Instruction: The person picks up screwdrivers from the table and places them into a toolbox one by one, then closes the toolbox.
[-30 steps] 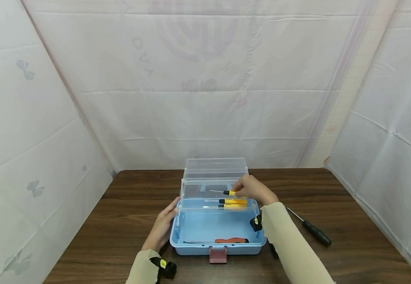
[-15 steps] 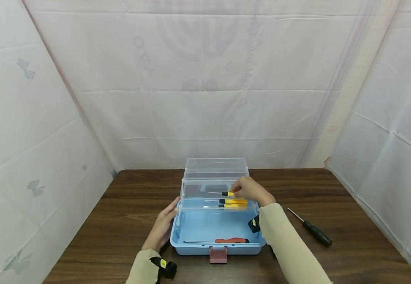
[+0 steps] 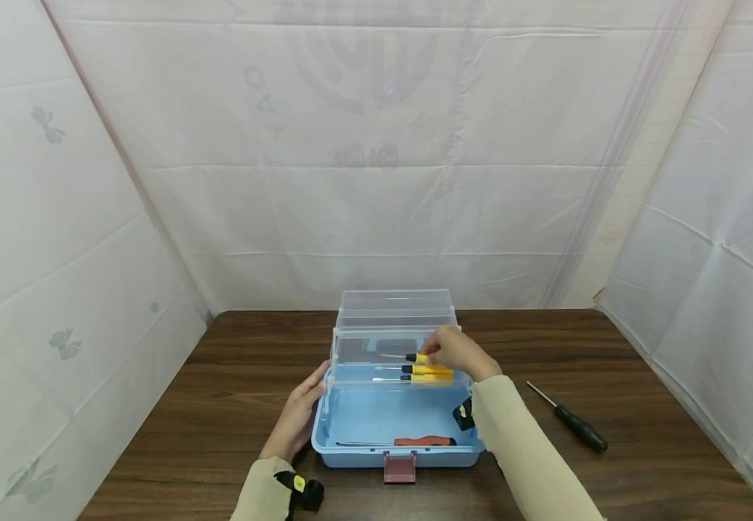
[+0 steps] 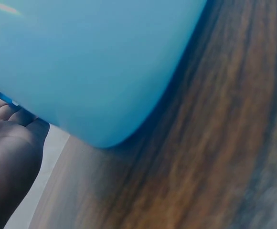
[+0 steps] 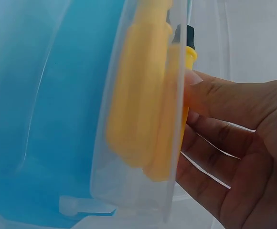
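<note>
A light blue toolbox (image 3: 389,409) stands with its lid up and its clear upper trays (image 3: 394,300) folded out at the back. My right hand (image 3: 459,349) pinches the yellow handle of a small screwdriver (image 3: 420,358) over the lower clear tray, shaft pointing left. In the right wrist view, its yellow handle (image 5: 188,51) shows behind the tray wall, beside other handles. Two more yellow-handled screwdrivers (image 3: 430,370) lie just in front, within that tray. My left hand (image 3: 298,412) rests along the toolbox's left side, fingers mostly straight; the left wrist view shows its fingertips at the edge.
In the toolbox's bottom lies an orange-handled screwdriver (image 3: 424,441). A dark-handled screwdriver (image 3: 581,427) lies on the wooden table (image 3: 220,405) to the right. A reddish latch (image 3: 399,468) hangs at the toolbox's front. White sheeting (image 3: 376,217) encloses the back and sides.
My right hand has moved slightly down and left with the screwdriver, bringing it closer to the other two. The left hand and toolbox have stayed in place.
</note>
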